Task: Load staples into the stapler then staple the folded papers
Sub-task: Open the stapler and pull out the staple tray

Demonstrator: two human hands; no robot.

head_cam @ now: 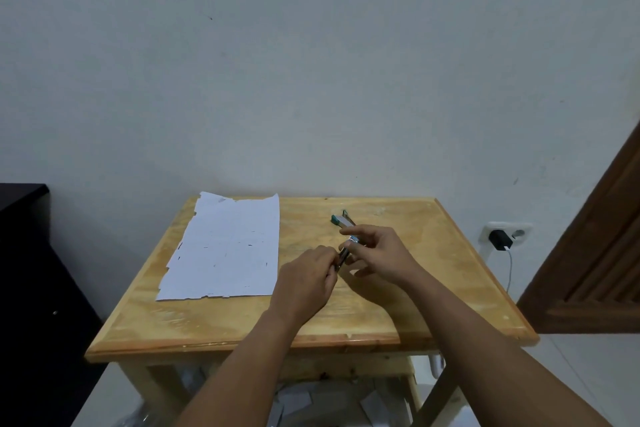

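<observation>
1. Now we hold the slim dark metal stapler point(343, 255) between both hands above the pale wooden table point(433, 253); our left hand point(306, 282) is pinched closed around its near end; our right hand point(375, 253) grips the far, shiny end, forefinger stretched out.
2. Its long axis runs from near-left to far-right, left hand to right.
3. Beyond our right fingertips point(346, 230), just past them, lies the small green-ended strip of silver staples point(341, 218); our right hand is nearer, so it likely fetches them.
4. To the left, well apart, rests the white ragged-edged sheet of paper point(225, 246); loading seems unfinished.
</observation>
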